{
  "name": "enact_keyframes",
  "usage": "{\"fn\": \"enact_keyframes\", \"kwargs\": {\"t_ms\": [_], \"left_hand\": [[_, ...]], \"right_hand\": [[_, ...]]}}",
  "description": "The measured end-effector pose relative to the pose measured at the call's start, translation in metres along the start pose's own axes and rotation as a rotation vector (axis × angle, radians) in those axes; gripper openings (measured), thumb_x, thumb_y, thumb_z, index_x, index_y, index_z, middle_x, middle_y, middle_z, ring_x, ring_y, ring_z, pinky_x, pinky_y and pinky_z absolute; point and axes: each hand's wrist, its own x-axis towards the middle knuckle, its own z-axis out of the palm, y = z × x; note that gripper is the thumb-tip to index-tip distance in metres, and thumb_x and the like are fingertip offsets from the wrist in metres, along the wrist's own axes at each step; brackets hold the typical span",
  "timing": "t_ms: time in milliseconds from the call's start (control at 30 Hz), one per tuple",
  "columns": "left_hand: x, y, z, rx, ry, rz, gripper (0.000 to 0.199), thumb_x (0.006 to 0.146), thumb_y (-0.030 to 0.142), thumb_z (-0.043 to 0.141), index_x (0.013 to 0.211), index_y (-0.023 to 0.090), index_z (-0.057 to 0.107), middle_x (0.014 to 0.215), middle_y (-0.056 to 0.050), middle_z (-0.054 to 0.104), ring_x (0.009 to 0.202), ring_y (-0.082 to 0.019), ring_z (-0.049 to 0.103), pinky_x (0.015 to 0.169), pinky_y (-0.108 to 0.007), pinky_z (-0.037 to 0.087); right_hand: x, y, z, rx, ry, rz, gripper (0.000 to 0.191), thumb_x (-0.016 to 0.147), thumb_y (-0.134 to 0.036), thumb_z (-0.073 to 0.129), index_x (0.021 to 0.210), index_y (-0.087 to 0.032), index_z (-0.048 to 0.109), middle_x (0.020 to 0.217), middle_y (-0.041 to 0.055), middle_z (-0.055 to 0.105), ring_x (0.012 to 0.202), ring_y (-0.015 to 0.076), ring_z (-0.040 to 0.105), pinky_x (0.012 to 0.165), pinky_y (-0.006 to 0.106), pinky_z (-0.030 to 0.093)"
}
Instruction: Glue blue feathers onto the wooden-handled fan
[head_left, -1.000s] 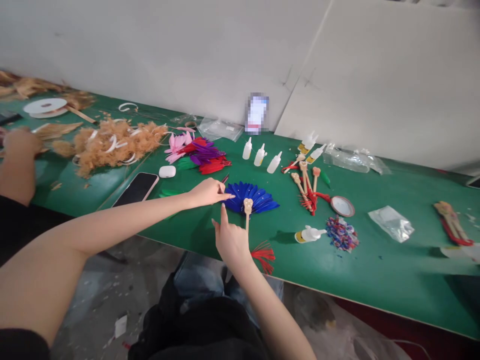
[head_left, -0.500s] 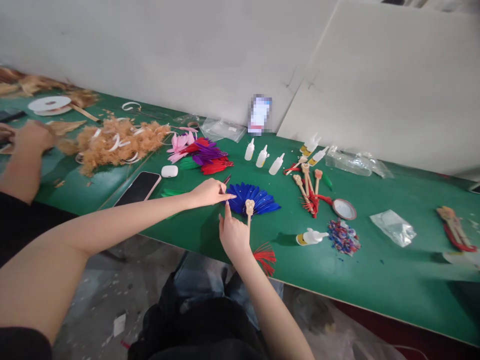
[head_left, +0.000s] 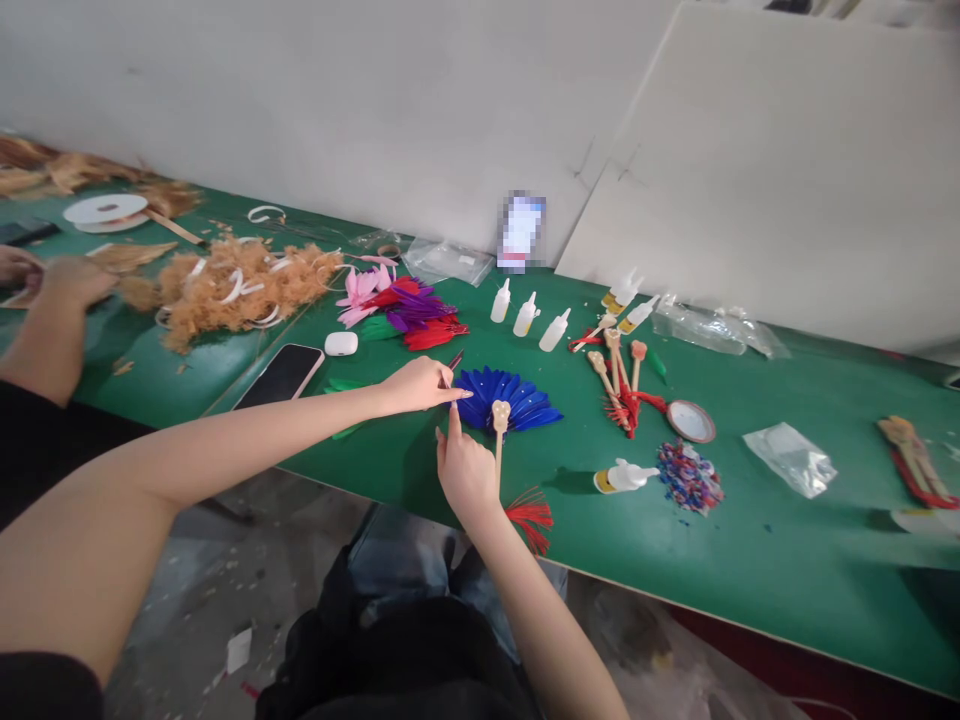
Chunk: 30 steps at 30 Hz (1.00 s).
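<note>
A blue feather fan (head_left: 517, 398) lies spread on the green table, small pale dots on its feathers. Its pale wooden handle (head_left: 501, 425) has a paw-shaped top, and a red tassel (head_left: 531, 518) shows at the lower end. My left hand (head_left: 421, 384) is at the fan's left edge, closed around a thin dark tool (head_left: 457, 360) whose kind I cannot make out; its thumb reaches the feathers. Just below, my right hand (head_left: 466, 472) has its index finger stretched toward the same edge and its thumb apart. That hand partly covers the handle's left side.
Glue bottles (head_left: 624, 476) stand and lie around, near a heap of colourful sequin-like bits (head_left: 688, 476) and a small round dish (head_left: 691, 421). Several wooden handles (head_left: 615, 360), coloured feathers (head_left: 409, 305), a phone (head_left: 281, 376) and a white case (head_left: 341, 343) surround the fan. Another person's hand (head_left: 79, 280) works at left.
The view has shifted very slightly. My hands and the fan hold nearly the same position; the other person's hand at the left has moved a little.
</note>
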Motion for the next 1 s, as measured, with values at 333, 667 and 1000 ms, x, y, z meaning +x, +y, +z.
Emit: {"fn": "enact_keyframes", "kwargs": {"t_ms": [333,667,1000], "left_hand": [[-0.001,0.001,-0.004,0.012,-0.003,0.008,0.049,0.076,0.051,0.06,0.043,0.017,0.048,0.04,0.002,0.046,0.04,-0.008,0.04,0.047,-0.025,0.025],[0.0,-0.002,-0.005,-0.048,-0.052,-0.031,0.049,0.078,0.056,0.055,0.047,0.017,0.052,0.037,0.002,0.051,0.038,-0.009,0.048,0.049,-0.021,0.035],[0.001,-0.003,-0.003,-0.076,-0.06,-0.055,0.049,0.077,0.055,0.056,0.047,0.017,0.052,0.035,0.003,0.048,0.036,-0.009,0.046,0.049,-0.021,0.035]], "right_hand": [[0.001,0.002,0.004,-0.011,0.044,-0.005,0.048,0.097,-0.024,0.031,0.14,-0.004,0.033,0.081,0.0144,0.07,0.066,0.0219,0.069,0.057,0.029,0.053],[-0.004,0.007,0.014,-0.037,0.176,-0.016,0.044,0.096,-0.025,0.035,0.137,-0.008,0.042,0.08,0.0111,0.07,0.06,0.0169,0.067,0.051,0.022,0.049],[-0.003,0.011,0.017,-0.048,0.162,-0.011,0.043,0.096,-0.023,0.037,0.138,-0.014,0.042,0.08,0.0069,0.071,0.061,0.017,0.068,0.055,0.024,0.048]]}}
